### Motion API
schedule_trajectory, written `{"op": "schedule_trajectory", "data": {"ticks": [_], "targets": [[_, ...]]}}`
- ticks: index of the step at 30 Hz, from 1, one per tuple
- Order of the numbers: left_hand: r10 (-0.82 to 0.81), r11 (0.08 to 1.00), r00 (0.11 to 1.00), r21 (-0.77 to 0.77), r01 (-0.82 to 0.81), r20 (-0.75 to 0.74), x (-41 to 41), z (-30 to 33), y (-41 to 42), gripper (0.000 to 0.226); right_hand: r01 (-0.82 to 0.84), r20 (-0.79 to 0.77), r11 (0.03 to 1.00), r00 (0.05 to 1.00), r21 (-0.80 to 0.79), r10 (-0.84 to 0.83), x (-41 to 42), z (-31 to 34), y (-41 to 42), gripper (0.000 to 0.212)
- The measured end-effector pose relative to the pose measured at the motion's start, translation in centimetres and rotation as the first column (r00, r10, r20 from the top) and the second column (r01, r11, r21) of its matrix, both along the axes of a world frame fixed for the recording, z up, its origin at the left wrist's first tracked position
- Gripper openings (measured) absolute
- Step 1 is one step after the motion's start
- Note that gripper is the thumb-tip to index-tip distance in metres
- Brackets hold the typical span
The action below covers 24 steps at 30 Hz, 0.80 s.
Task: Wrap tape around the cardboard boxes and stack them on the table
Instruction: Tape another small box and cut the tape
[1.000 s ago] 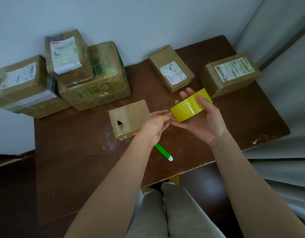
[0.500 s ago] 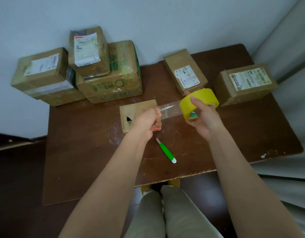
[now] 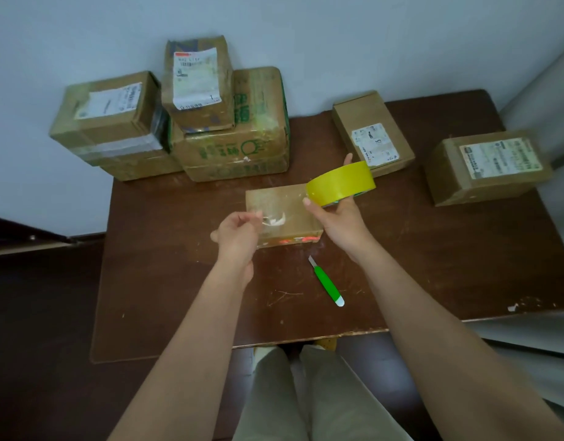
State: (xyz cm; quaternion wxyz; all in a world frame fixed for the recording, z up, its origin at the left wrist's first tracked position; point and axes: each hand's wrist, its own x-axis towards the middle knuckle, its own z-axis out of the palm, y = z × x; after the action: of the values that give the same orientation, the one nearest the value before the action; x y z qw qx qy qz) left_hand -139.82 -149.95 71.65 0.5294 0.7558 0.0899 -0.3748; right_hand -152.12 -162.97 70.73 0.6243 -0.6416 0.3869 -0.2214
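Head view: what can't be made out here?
- Labels on the boxes: print too small and blurred.
- Tape roll core: hidden by the right hand gripping it.
- Clear tape strip at the left hand: transparent, its edges unclear over the middle box.
- Table legs: hidden under the top.
- Knife blade: too small.

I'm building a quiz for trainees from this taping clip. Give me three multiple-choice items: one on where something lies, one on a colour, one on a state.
1. Where does the cutter lie?
A. on a box
B. on the table, nearer the person than the small box
C. on the floor

2. What colour is the tape roll?
A. yellow
B. red
C. blue

3. What is the right hand doing?
A. resting flat
B. holding the cutter
C. holding the tape roll

Key: 1 B, the green handle lies on wood; 2 A, the roll is yellow; 3 C, fingers wrap it.
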Motion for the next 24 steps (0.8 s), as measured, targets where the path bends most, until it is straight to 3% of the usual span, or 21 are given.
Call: {"op": "schedule_trajectory", "data": {"ticks": [3,4,11,15,21,24], "targets": [[0.019,0.998,0.992,-0.062,-0.027,-0.126,1.2,-1.4,0.6,0.061,0.014,-0.005,1.000,1.000,-0.018,-0.014,0.7,-0.4,1.3,0.107],[0.009,0.997,0.991,-0.075,-0.019,-0.134,1.4,-0.8,0.7,0.062,0.031,-0.001,0.999,1.000,-0.021,-0.031,0.9,-0.4,1.9,0.106],[-0.113,0.992,0.993,-0.062,0.114,0.022,5.7,3.1,1.3,0.012,0.076,0.068,0.996,0.995,-0.047,-0.073,2.2,-0.1,5.0,0.109],[-0.234,0.970,0.969,-0.050,0.238,0.075,7.7,3.3,2.1,0.022,0.137,0.056,0.984,0.990,-0.110,-0.132,4.5,-0.4,5.3,0.113],[-0.317,0.943,0.948,-0.119,0.312,-0.024,9.2,2.7,3.3,0.031,0.149,0.017,0.976,0.989,-0.161,-0.148,5.8,-1.6,7.2,0.111],[-0.367,0.927,0.930,-0.080,0.366,0.001,9.9,2.2,3.5,0.032,0.195,0.024,0.966,0.981,-0.168,-0.194,5.3,-2.2,8.1,0.113]]}}
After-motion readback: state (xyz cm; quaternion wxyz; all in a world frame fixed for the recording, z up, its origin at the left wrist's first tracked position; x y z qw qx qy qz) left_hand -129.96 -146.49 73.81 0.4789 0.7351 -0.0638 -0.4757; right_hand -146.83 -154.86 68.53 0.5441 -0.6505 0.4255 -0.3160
